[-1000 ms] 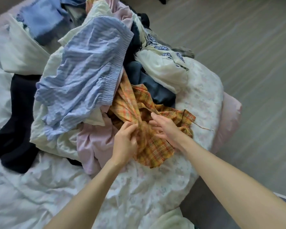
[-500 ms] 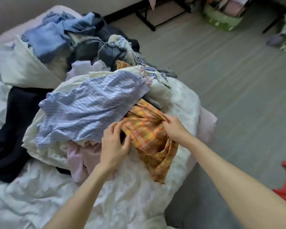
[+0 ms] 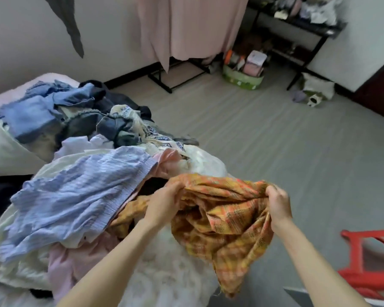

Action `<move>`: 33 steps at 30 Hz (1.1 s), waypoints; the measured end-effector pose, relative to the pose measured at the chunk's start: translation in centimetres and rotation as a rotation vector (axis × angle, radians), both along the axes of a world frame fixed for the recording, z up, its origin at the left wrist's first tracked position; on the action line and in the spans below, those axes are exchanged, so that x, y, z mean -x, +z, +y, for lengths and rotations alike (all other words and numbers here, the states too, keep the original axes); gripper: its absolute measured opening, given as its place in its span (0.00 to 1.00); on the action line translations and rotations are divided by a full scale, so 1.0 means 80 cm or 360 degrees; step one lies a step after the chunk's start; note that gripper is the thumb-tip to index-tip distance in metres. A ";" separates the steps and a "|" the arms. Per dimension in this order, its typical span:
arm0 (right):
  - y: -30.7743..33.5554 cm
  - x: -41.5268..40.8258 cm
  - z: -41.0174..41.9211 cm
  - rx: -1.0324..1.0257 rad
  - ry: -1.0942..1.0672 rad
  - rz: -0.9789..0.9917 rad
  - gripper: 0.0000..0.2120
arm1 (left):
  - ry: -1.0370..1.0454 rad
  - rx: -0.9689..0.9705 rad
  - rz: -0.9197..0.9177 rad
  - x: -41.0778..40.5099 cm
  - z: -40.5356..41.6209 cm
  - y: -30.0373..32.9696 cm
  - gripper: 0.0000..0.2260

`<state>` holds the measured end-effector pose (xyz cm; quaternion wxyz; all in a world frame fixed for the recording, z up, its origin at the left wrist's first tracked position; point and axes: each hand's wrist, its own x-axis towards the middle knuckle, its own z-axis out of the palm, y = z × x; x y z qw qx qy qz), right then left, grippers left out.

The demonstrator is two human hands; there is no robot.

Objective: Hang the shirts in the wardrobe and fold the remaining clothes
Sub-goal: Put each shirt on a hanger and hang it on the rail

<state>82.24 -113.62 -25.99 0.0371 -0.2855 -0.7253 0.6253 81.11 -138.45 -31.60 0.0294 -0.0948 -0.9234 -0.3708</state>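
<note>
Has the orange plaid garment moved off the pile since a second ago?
Yes. The orange plaid garment is lifted up and rightward, away from the blue striped garment, gripped by left hand and right hand.

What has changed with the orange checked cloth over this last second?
Both hands, left hand and right hand, have lifted the orange checked cloth up off the pile and spread it between them; a tail still trails under the clothes. The blue striped garment stayed on the pile.

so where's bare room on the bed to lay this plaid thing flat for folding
Little room. One bare patch of white bedding lies between the forearms, bordered by the pink garment and the hanging plaid garment. Left and beyond, the clothes pile crowds the bed.
</note>
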 end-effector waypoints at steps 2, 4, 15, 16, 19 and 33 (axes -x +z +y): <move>-0.045 -0.025 0.038 -0.0529 0.0115 -0.0401 0.15 | -0.0334 0.0076 -0.0144 -0.027 0.029 -0.023 0.08; -0.087 -0.053 0.059 -0.0733 0.0413 -0.0830 0.11 | -0.0647 0.0285 -0.0403 -0.054 0.048 -0.052 0.09; -0.185 -0.100 0.012 -0.0531 0.0983 -0.1052 0.16 | -0.0085 0.0544 -0.0928 -0.049 -0.013 -0.151 0.27; -0.183 -0.095 0.006 -0.0509 0.0944 -0.1005 0.18 | -0.0013 0.0435 -0.0948 -0.040 -0.014 -0.154 0.31; -0.193 -0.090 0.000 -0.0269 0.0700 -0.0908 0.14 | 0.0093 -0.0040 -0.1222 -0.021 0.001 -0.170 0.42; -0.205 -0.105 0.023 0.0880 0.0488 -0.0763 0.21 | -0.1214 0.0110 -0.0560 -0.114 0.100 -0.119 0.20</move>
